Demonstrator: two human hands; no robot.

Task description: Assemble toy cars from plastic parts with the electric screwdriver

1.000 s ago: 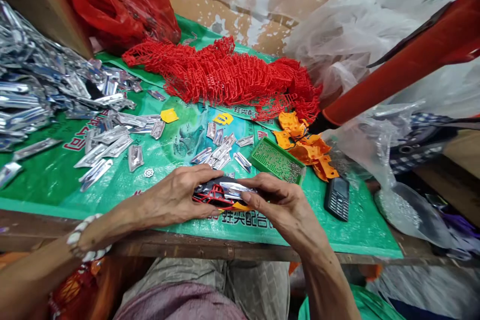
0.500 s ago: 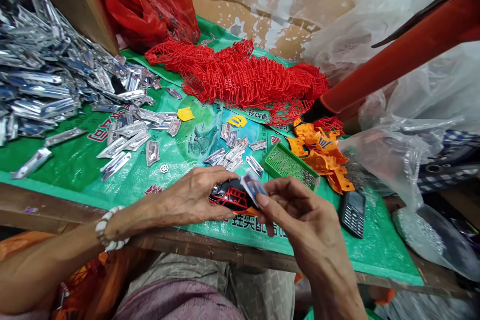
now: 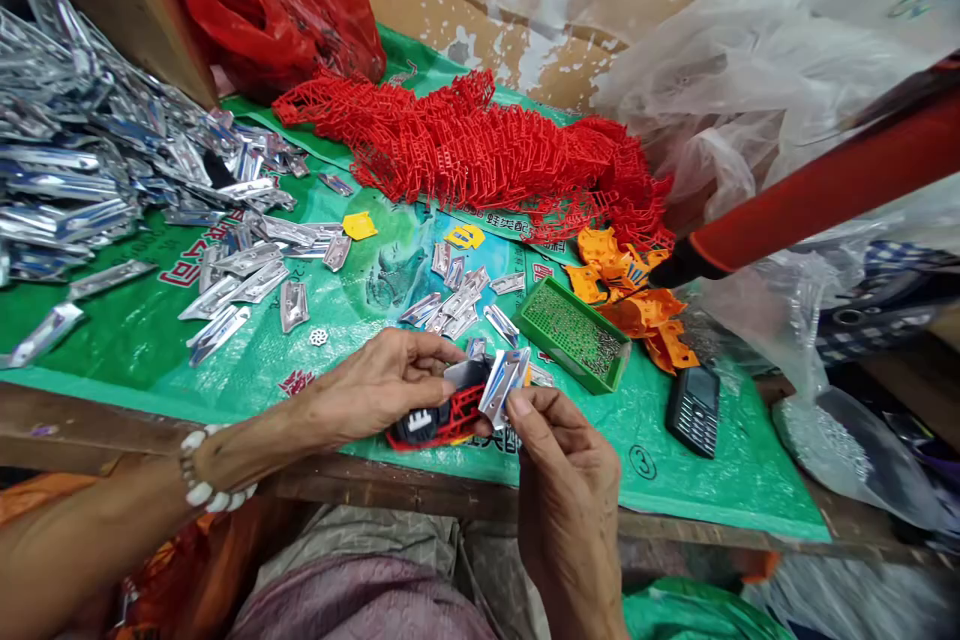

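Above the front of the table, my left hand (image 3: 379, 385) is closed on a black toy car part with a red lattice frame (image 3: 463, 410). Its fingers cover some of the part, and the part is turned so a black end with a pale marking faces me. My right hand (image 3: 566, 450) pinches a shiny silver plastic piece (image 3: 501, 385) between thumb and fingers, right against the toy part's right end; whether they touch is unclear. Several similar silver pieces (image 3: 454, 305) lie just beyond my hands, near a green tray (image 3: 538, 332) of small metal screws.
A big heap of silver pieces (image 3: 67, 140) fills the left. Red lattice frames (image 3: 465, 145) are piled at the back, by a red plastic bag (image 3: 285, 0). Orange parts (image 3: 652, 315), a keypad phone (image 3: 694, 410) and a red cylindrical tool (image 3: 817, 180) are at right.
My left hand has turned the toy part, bringing its black end into view. My right hand has swung upright and shifted left, holding the silver piece beside it. The view has shifted slightly.
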